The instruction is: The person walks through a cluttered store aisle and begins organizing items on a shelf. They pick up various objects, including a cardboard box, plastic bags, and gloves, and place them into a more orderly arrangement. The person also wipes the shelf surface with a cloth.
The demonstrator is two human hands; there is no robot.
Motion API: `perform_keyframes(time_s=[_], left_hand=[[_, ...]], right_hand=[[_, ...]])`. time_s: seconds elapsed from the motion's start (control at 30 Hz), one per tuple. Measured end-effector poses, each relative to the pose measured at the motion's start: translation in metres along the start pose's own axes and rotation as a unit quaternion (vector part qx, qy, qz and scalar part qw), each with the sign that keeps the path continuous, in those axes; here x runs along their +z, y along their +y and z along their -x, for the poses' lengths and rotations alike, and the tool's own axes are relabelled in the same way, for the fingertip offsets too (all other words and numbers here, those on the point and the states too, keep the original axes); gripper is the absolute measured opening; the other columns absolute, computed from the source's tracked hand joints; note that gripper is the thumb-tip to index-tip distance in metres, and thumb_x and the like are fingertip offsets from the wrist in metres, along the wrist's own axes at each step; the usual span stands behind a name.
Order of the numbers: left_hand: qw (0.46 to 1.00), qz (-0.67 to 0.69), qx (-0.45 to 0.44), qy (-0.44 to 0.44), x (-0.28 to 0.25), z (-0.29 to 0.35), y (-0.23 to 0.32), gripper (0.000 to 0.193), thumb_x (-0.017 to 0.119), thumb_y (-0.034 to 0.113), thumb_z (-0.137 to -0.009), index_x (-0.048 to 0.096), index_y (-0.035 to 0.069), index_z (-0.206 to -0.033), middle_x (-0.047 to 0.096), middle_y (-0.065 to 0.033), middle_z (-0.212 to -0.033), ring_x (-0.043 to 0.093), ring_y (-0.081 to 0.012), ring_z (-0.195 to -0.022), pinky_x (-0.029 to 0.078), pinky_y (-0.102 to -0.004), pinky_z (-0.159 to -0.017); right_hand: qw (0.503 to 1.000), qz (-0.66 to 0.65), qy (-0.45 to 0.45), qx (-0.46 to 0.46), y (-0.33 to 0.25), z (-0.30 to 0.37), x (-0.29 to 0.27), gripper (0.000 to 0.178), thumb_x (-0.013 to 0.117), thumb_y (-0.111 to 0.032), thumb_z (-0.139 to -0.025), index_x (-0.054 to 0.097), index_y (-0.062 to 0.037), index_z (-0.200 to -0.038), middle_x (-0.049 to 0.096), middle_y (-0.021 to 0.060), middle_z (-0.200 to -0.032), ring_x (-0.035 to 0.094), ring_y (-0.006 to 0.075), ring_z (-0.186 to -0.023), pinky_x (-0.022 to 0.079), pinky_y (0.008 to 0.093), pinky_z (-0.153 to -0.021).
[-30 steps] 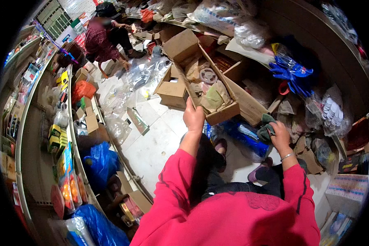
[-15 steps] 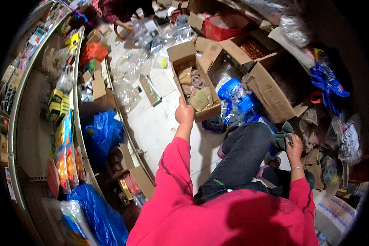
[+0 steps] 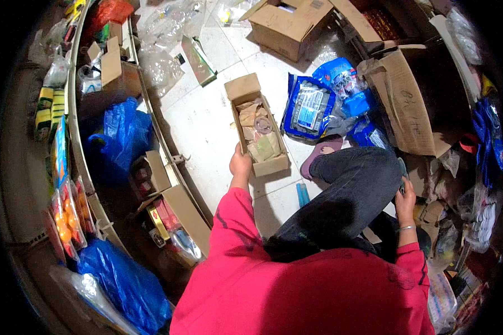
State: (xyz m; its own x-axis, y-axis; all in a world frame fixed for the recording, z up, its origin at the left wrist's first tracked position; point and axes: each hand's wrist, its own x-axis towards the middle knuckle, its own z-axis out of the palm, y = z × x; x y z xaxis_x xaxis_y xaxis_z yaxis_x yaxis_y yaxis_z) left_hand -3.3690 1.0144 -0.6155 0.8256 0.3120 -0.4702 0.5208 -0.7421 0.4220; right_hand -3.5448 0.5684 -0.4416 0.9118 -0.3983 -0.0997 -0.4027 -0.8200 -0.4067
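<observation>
Brown cardboard forms the narrow open box (image 3: 271,166) that your left hand (image 3: 241,163) clamps by its near left corner, most fingers out of sight. It sits over the white tiled floor (image 3: 201,134), between the front edge of the left shelf (image 3: 173,173) and some blue plastic packs (image 3: 310,106). Inside, paper-wrapped bundles (image 3: 265,148) partly cover a pale ring (image 3: 262,125). Your right hand (image 3: 406,201) is closed around what looks like a dark green cloth (image 3: 402,167), mostly hidden by your raised knee (image 3: 369,170). A carton (image 3: 290,33) is cut off at the top; both sides fade into lens darkness.
</observation>
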Motion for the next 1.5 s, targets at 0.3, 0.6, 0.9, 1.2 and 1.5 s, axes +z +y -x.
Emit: perform_keyframes(time_s=[0.3, 0.6, 0.9, 1.2, 1.5], left_hand=[[0.979, -0.059, 0.047, 0.192, 0.026, 0.010, -0.002, 0.042, 0.047, 0.012, -0.074, 0.046, 0.006, -0.116, 0.054, -0.0195, -0.104, 0.052, -0.0356, -0.097, 0.042, -0.0415, -0.080], [0.985, -0.145, -0.013, -0.093, 0.020, 0.006, 0.043, 0.020, 0.051, 0.009, -0.070, 0.056, 0.006, -0.089, 0.058, -0.0145, -0.091, 0.058, -0.0329, -0.080, 0.047, -0.0430, -0.068], [0.981, -0.004, 0.187, 0.049, 0.035, 0.059, 0.000, 0.022, 0.062, 0.011, -0.069, 0.057, 0.008, -0.090, 0.058, -0.0109, -0.081, 0.058, -0.0254, -0.070, 0.048, -0.0362, -0.062], [0.812, 0.550, -0.172, -0.092, -0.014, 0.056, 0.024, 0.006, 0.055, 0.001, -0.078, 0.050, 0.001, -0.081, 0.053, -0.0040, -0.071, 0.054, -0.0115, -0.058, 0.045, -0.0212, -0.048], [0.933, 0.224, 0.244, 0.144, -0.024, 0.073, 0.031, 0.023, 0.054, -0.008, -0.064, 0.051, 0.004, -0.083, 0.051, -0.0089, -0.095, 0.050, -0.0187, -0.085, 0.044, -0.0284, -0.073]], right_hand=[[0.999, -0.015, -0.045, 0.024, 0.020, -0.012, 0.012, 0.035, 0.056, 0.000, -0.074, 0.050, 0.0008, -0.108, 0.054, 0.0183, -0.105, 0.054, 0.0326, -0.097, 0.042, 0.0333, -0.083], [0.997, -0.066, -0.035, 0.007, -0.004, -0.017, 0.017, 0.029, 0.056, -0.004, -0.074, 0.054, -0.0021, -0.103, 0.057, 0.0148, -0.099, 0.057, 0.0295, -0.090, 0.044, 0.0324, -0.079], [0.998, -0.047, -0.033, -0.039, -0.010, -0.014, 0.014, 0.027, 0.057, -0.002, -0.073, 0.056, -0.0004, -0.100, 0.057, 0.0151, -0.098, 0.056, 0.0301, -0.091, 0.044, 0.0323, -0.078], [0.999, -0.038, -0.031, -0.015, -0.013, -0.008, 0.014, 0.031, 0.057, -0.001, -0.072, 0.054, -0.0012, -0.102, 0.057, 0.0161, -0.099, 0.055, 0.0318, -0.093, 0.043, 0.0325, -0.079], [1.000, -0.012, -0.001, -0.007, 0.010, 0.009, 0.015, 0.032, 0.057, -0.001, -0.072, 0.052, 0.0015, -0.104, 0.056, 0.0180, -0.101, 0.054, 0.0329, -0.094, 0.043, 0.0341, -0.081]])
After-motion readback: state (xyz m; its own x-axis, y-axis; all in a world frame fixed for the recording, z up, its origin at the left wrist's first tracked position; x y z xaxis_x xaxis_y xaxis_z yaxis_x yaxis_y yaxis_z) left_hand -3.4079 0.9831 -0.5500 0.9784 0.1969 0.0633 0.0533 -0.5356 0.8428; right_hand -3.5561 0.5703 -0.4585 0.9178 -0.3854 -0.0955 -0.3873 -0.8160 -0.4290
